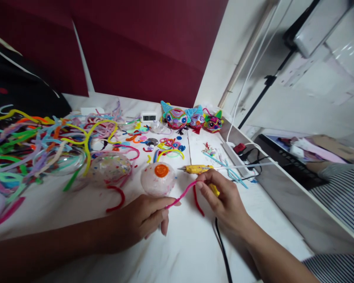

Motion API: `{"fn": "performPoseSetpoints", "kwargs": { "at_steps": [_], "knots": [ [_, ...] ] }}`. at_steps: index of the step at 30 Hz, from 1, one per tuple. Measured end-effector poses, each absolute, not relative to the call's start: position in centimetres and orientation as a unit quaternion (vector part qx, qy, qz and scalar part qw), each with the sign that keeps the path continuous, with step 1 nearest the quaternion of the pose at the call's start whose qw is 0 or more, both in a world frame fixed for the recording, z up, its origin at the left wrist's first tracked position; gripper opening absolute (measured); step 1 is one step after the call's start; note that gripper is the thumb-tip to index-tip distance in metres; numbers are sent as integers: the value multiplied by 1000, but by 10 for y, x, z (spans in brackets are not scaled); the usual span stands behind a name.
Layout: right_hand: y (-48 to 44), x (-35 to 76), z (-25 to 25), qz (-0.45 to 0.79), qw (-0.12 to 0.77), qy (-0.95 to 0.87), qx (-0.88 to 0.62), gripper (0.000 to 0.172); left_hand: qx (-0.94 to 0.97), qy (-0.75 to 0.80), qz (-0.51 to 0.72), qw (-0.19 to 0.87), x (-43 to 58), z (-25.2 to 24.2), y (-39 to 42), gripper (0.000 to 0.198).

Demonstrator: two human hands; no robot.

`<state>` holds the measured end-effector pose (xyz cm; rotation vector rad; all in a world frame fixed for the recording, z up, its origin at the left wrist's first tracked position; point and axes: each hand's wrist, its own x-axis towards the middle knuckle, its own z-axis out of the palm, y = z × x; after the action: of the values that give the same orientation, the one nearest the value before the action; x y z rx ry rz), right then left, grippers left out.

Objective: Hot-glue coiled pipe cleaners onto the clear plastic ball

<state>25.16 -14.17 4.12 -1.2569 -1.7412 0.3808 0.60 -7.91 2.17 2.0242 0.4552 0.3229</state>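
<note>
Between my two hands a pink pipe cleaner [183, 195] is stretched at a slant. My left hand [147, 216] pinches its lower end, and my right hand [221, 194] pinches the upper end. Just beyond them sits a clear rounded shell [155, 184] with an orange disc [161, 170] on it. A yellow hot glue gun [198, 169] lies behind my right hand, its nozzle pointing left toward the shell; the hand partly hides it. A red pipe cleaner piece [198, 202] lies on the table below the pink one. Another curved red piece [118, 198] rests beyond my left forearm.
Tangled colourful pipe cleaners [47, 137] cover the left side, with more clear shells [110, 167] among them. Several decorated animal heads [177, 117] stand at the back near a small digital clock [148, 116]. At right are a power strip [237, 157] and a black cord [222, 247].
</note>
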Motion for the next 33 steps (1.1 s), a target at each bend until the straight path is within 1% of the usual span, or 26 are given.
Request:
{"fn": "performPoseSetpoints", "kwargs": {
  "at_steps": [3,6,9,11,16,21,24,27,30,33],
  "knots": [
    [-140,251,43,315,511,-623,-502,13,831,171,130,513,5,18,-79,30],
    [-140,246,45,453,547,-551,-438,17,830,160,121,521,5,17,-79,32],
    [-141,239,45,544,563,-492,-380,17,840,156,88,512,4,21,-81,39],
    [-142,236,43,575,567,-464,-365,19,845,146,64,510,3,25,-84,42],
    [-141,233,42,562,593,-448,-362,22,811,137,82,563,6,26,-86,38],
    [-142,236,43,531,614,-458,-361,18,725,212,120,644,11,15,-83,32],
    [-143,238,43,509,629,-458,-367,16,710,258,144,639,11,12,-82,33],
    [-142,239,41,493,639,-451,-381,15,720,255,147,629,10,16,-83,31],
    [-142,237,39,487,642,-448,-386,16,730,254,123,622,10,23,-85,27],
    [-141,236,39,478,646,-449,-390,18,732,270,99,617,10,26,-86,26]
  ]
}}
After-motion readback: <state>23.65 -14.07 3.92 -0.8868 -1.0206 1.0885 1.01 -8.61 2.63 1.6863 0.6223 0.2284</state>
